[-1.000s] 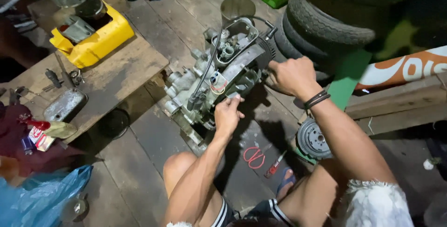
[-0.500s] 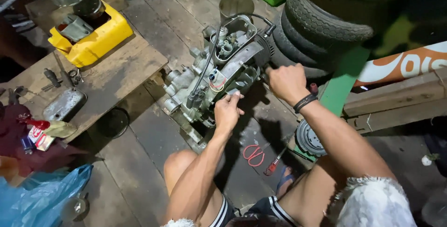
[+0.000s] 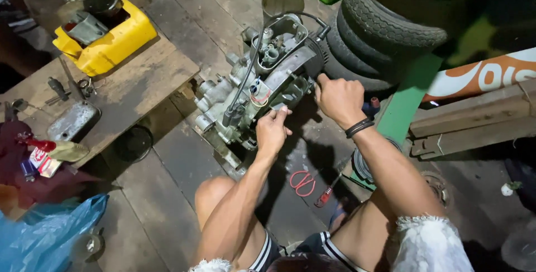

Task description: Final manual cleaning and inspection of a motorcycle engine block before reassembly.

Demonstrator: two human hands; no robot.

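Person sits low on the floor, bare knees up. Nearest the body, red-handled scissors (image 3: 302, 182) and a red-handled screwdriver (image 3: 329, 190) lie loose on the dark plank floor (image 3: 167, 205), untouched. Left hand (image 3: 272, 131) has its fingers curled and pressed together against the near side of a grimy small engine (image 3: 254, 90), pinching some small part there; what exactly, cannot tell. Right hand (image 3: 339, 98), black band on the wrist, is closed in a fist around the engine's right end near the black finned edge, steadying or gripping it. Engine stands on the floor between the knees and the tyre stack (image 3: 385, 32), tilted, top cover off, valve gear and a black cable exposed, so it looks partly stripped; casing halves look joined, wiring attached, plenty left to take apart or refit, my judgement only. Left of it, a low wooden bench (image 3: 139, 87) holds a yellow plastic container (image 3: 106, 48) with metal parts in it, loose tools and a metal tray (image 3: 72, 121). Blue plastic bag (image 3: 50, 233) bottom left. Far right, green post (image 3: 410, 104) and timber. Cluttered, dim workshop.
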